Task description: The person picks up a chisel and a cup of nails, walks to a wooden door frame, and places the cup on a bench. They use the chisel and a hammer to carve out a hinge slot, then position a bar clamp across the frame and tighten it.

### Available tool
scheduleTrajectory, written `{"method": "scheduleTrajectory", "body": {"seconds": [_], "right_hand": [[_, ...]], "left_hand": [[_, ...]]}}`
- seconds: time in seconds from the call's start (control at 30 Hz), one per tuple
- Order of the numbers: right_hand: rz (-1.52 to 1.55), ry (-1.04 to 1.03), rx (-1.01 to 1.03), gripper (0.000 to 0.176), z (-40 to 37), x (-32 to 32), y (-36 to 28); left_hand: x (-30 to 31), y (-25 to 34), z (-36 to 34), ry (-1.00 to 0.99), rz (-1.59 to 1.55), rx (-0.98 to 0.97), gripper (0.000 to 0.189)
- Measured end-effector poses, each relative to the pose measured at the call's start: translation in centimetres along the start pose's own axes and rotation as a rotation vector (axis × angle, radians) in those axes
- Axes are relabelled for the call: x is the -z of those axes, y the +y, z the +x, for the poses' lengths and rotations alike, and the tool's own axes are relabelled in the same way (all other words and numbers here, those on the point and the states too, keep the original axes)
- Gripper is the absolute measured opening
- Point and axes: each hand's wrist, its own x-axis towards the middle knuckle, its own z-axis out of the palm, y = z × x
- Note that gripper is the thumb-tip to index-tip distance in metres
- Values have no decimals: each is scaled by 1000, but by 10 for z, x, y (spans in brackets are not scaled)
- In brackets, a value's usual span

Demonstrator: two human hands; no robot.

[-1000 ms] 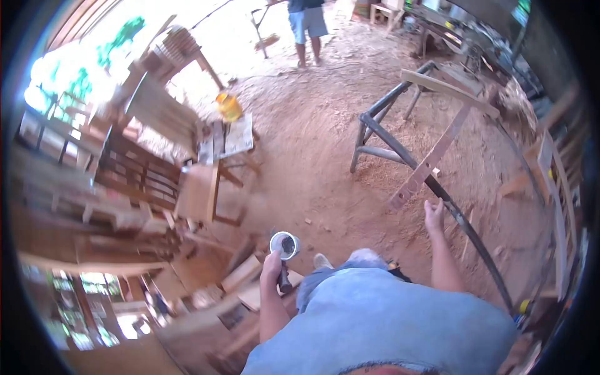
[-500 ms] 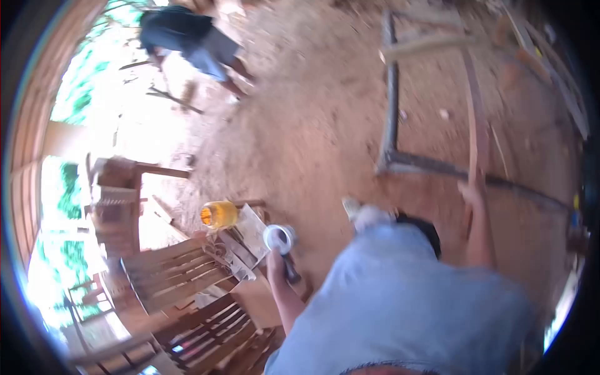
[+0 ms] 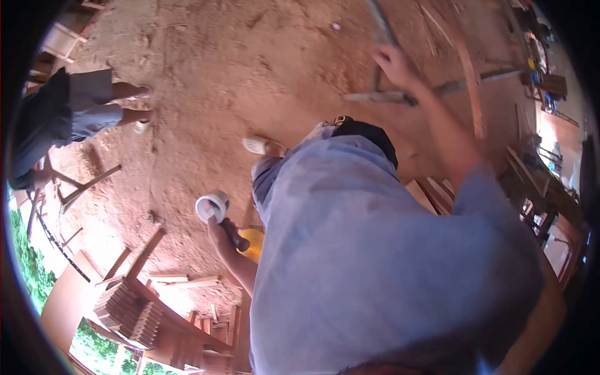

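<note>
L hand (image 3: pixel 220 234) grip on white cup (image 3: pixel 211 206) + dark handle (image 3: pixel 236 238) | R hand (image 3: pixel 392 62) at metal frame (image 3: pixel 375 97) | other person (image 3: pixel 69 115) far left

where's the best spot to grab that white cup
The white cup shows no handle, so probably grip its round side wall from underneath, as the left hand does, keeping the open mouth clear.

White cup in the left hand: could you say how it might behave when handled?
The white cup looks small and is carried one-handed, so it is probably light. It is tilted sideways in the left hand, so contents might spill. Being round, it may roll if laid down.
</note>
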Motion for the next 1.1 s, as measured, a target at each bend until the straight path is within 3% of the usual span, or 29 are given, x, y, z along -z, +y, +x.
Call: {"method": "scheduleTrajectory", "body": {"seconds": [0.1, 0.13, 0.2, 0.27, 0.33, 0.4, 0.43, 0.47, 0.5, 0.53, 0.57, 0.6, 0.73, 0.8, 0.83, 0.87, 0.9, 0.97, 1.03, 1.1], "right_hand": [[50, -113, -582, 28, -78, -41, 16], [132, 85, -519, 34, -121, -65, 14], [247, -435, -1212, 36, -197, -59, -1], [363, -365, -1620, 37, -251, -81, -20], [613, -446, -1976, 36, -293, -102, 5], [1096, -326, -1645, 29, -296, -112, -11], [762, -173, -1737, 24, -274, -138, -15], [430, -52, -1851, 20, -204, -154, -34], [373, -226, -1788, 15, -140, -141, -59], [383, -74, -1687, 17, -92, -157, -46], [394, 60, -1573, 18, -44, -173, -37], [378, 140, -1484, 22, 17, -187, -37], [401, 294, -1167, 38, 280, -279, -104], [488, 214, -919, 46, 412, -339, -156], [515, -36, -833, 41, 471, -357, -200], [439, -157, -689, 44, 513, -347, -275], [265, -245, -313, 42, 554, -355, -321], [348, -154, 139, 37, 603, -366, -406], [647, -452, 259, 33, 651, -391, -447], [597, -621, 94, 29, 696, -383, -471]], "left_hand": [[4, 72, 59, -171, 78, -87, 43], [-2, 102, 74, -196, 154, -96, 43], [-17, 156, 99, -206, 235, -139, 47], [-27, 215, 117, -258, 270, -187, 46], [-45, 272, 139, -421, 339, -246, 44], [-66, 330, 171, -620, 389, -313, 43], [-79, 362, 194, -685, 412, -320, 43], [-98, 395, 218, -741, 426, -324, 43], [-127, 422, 245, -770, 447, -334, 43], [-150, 459, 262, -757, 452, -358, 43], [-177, 496, 252, -528, 572, -412, 42], [-192, 534, 235, -629, 528, -422, 41], [-221, 647, 254, -705, 499, -510, 41], [-220, 689, 252, -690, 459, -537, 41], [-221, 709, 253, -662, 459, -533, 42], [-222, 731, 254, -636, 460, -532, 43], [-226, 746, 270, -619, 412, -604, 46], [-232, 784, 292, -615, 370, -504, 49], [-228, 821, 289, -576, 362, -395, 49], [-242, 854, 373, -493, 221, -556, 43]]}}
